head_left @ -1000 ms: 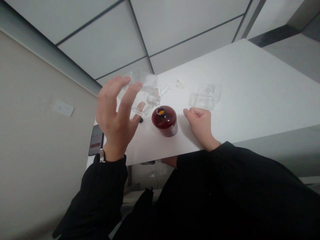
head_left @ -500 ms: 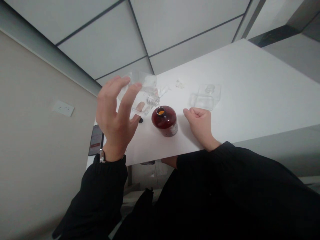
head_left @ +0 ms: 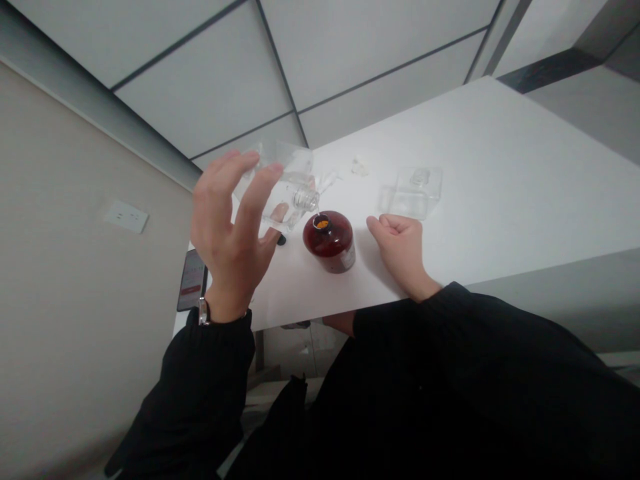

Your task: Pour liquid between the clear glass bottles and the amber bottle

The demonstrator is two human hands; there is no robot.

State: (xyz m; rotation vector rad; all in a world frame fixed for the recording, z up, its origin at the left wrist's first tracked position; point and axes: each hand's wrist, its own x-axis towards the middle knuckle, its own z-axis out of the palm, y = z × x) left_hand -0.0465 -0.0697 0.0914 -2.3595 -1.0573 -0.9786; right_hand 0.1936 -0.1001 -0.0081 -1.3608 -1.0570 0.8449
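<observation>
My left hand (head_left: 233, 230) grips a clear square bottle (head_left: 295, 180), tilted so its threaded neck points right and down. A thin stream of clear liquid runs from that neck into the mouth of a dark red-brown bottle (head_left: 329, 243), which stands upright and uncapped on the table. The two necks look close together; whether they touch I cannot tell. To the right of the brown bottle, my right hand (head_left: 397, 250) rests as a closed fist on the table, apart from it. What the fist holds, if anything, is hidden.
A second clear square bottle (head_left: 417, 193) lies beyond my right hand on the white table (head_left: 500, 173). A small whitish scrap (head_left: 359, 167) is at the back. A phone (head_left: 193, 280) lies by the left edge, near the wall with a socket (head_left: 127, 217). A small black cap-like piece (head_left: 281, 240) sits near my left thumb.
Hardly anything differs. The liquid keeps running from the tilted clear bottle, and both hands stay in place.
</observation>
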